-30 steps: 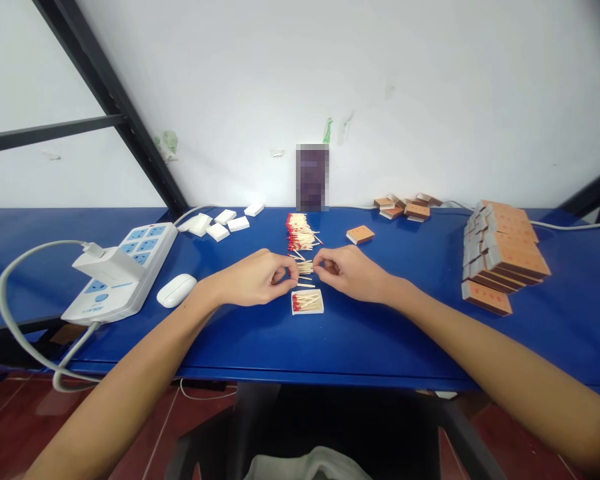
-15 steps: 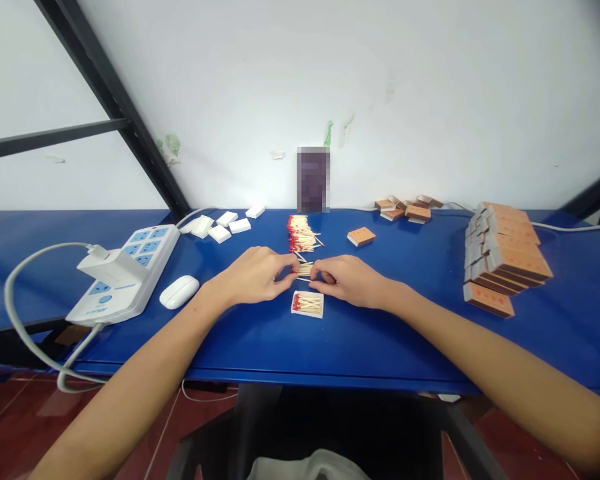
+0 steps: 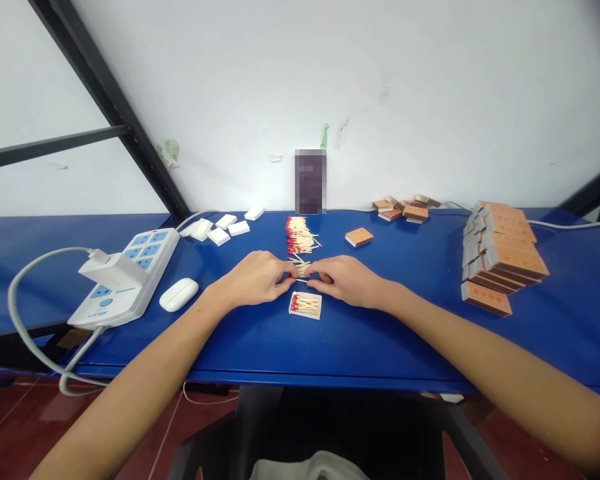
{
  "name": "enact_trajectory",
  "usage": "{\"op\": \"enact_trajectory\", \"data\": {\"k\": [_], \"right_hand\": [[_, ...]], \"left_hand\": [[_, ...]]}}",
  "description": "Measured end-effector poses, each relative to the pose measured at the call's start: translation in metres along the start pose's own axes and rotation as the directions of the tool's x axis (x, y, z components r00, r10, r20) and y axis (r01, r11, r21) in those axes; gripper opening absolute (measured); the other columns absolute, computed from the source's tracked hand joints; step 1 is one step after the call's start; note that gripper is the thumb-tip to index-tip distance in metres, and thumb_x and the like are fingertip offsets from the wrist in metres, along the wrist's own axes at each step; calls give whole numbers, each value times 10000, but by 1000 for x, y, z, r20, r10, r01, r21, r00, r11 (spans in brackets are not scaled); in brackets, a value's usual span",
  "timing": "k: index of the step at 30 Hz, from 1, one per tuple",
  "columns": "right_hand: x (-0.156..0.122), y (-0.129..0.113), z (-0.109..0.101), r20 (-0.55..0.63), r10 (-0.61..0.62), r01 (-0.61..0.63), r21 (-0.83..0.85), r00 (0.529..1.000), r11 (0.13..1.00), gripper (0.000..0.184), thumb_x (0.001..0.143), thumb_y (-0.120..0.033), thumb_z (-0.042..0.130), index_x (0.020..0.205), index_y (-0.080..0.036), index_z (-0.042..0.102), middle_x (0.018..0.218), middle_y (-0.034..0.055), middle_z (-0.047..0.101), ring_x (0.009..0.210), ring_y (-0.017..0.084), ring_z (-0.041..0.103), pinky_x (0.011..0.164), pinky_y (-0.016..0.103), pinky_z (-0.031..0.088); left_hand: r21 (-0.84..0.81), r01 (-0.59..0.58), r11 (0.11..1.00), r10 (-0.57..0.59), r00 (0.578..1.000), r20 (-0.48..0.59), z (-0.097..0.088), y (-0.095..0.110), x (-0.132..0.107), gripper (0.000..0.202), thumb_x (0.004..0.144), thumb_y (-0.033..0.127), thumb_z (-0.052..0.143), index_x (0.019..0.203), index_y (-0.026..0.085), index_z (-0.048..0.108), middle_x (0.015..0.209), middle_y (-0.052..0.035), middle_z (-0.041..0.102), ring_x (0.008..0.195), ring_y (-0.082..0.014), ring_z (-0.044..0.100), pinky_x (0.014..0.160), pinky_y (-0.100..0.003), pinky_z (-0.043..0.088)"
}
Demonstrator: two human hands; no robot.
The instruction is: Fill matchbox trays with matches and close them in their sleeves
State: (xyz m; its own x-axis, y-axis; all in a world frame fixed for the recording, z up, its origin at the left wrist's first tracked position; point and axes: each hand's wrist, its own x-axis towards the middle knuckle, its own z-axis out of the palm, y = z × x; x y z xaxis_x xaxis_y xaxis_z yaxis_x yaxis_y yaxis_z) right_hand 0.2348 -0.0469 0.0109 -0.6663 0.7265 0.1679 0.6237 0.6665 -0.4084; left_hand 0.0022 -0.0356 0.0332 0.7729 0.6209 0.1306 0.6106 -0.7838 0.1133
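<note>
Left hand and right hand seemingly pinch loose matches near 1 tray.

The white matchbox tray lies flat and open side up, turned slightly askew. Matches lie inside it, their red heads at its left end, the pale sticks running rightward, a few of them crossing. Just beyond the tray's far edge lies a single match, roughly crosswise, its ends hard to make out. Behind that, a small bunch of matches lies side by side, partly hidden. Farthest beyond the tray is the large match pile, heaped loosely, most red heads leftward, some sticks jutting right.
</note>
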Motion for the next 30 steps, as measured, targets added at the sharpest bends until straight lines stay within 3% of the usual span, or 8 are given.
{"op": "enact_trajectory", "data": {"k": [10,24,30], "right_hand": [[3,-4,2,-10,104,-104,29,995,994,264,933,-271,585,1152,-212,720,639,-23,615,578,107,499,588,238,283],[3,-6,3,1,149,-149,60,989,987,107,914,-267,584,896,-194,660,609,-50,560,560,89,447,577,236,253],[4,-9,1,35,162,-162,8,986,987,114,926,-264,550,916,-204,647,620,-43,564,552,98,435,572,244,241]], "left_hand": [[23,-14,1000,14,1000,-1,6,-3,0,257,923,278,538,1057,240,754,629,-13,696,531,-139,591,549,-238,336],[-63,60,996,-58,998,34,4,1,2,180,910,263,530,914,214,703,528,37,573,459,-113,481,533,-240,277],[-81,56,995,-53,998,34,4,2,2,149,891,257,539,888,210,680,526,48,551,464,-105,477,535,-235,280]]}}
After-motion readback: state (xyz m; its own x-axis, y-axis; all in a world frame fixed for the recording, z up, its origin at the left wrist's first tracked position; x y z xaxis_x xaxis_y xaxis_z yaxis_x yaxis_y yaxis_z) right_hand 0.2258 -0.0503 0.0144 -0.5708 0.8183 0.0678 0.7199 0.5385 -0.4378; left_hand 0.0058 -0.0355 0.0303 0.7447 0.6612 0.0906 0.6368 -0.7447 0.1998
